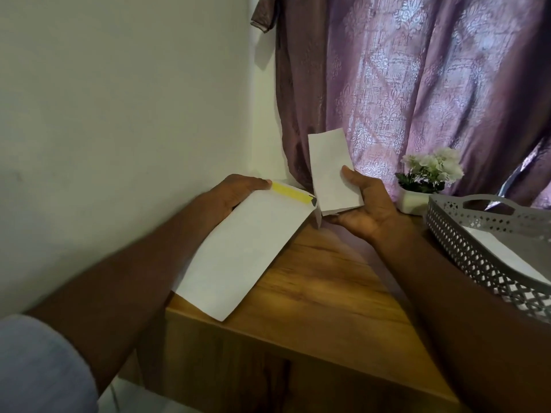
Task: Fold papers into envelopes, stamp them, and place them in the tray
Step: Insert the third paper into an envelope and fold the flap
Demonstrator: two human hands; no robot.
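Envelope (241, 251): white, yellow strip at open flap end, gripped by left hand (235, 193) above wooden table (322, 287). Folded paper (332, 171) pinched upright in right hand (368, 207), just beside flap. Gray tray (465, 234) at right, white sheet inside.

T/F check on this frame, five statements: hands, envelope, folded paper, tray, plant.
1. The left hand holds a white envelope with a yellow strip on its flap. True.
2. The right hand is empty. False: it holds a folded paper.
3. The folded paper is already inside the envelope. False: it is outside, beside the envelope's open end.
4. The grey perforated tray sits at the right on the wooden table, with something white in it. True.
5. The potted plant stands inside the tray. False: it stands behind it, by the curtain.
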